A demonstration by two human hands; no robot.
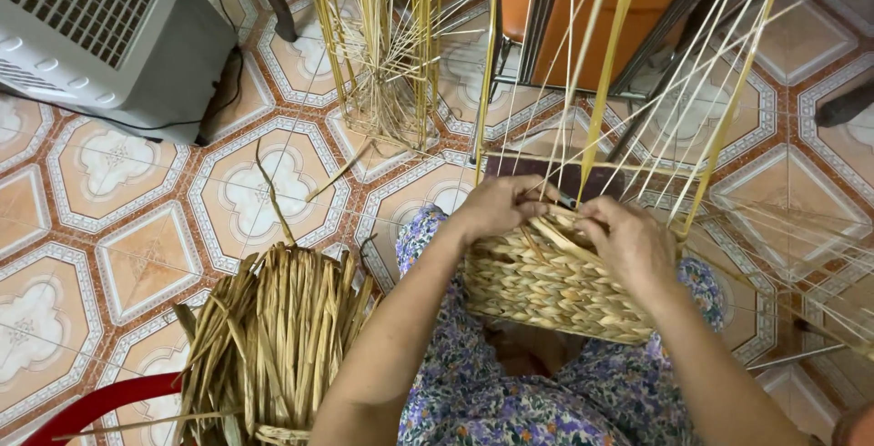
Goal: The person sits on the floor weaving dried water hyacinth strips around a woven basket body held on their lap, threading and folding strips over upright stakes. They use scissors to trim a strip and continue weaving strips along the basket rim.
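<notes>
Above a patterned tiled floor [146,255], a half-woven basket [546,291] was gripped by the left hand [501,207] and right hand [633,241].

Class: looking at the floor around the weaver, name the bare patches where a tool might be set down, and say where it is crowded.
Bare tiled floor lies between the grey fan unit, the dried straw bundle and the standing wire frame. Crowded: the lap, where the left hand and right hand work the woven basket among upright yellow stakes.

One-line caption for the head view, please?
Both hands, left hand and right hand, weave a half-finished straw basket on the lap.
</notes>
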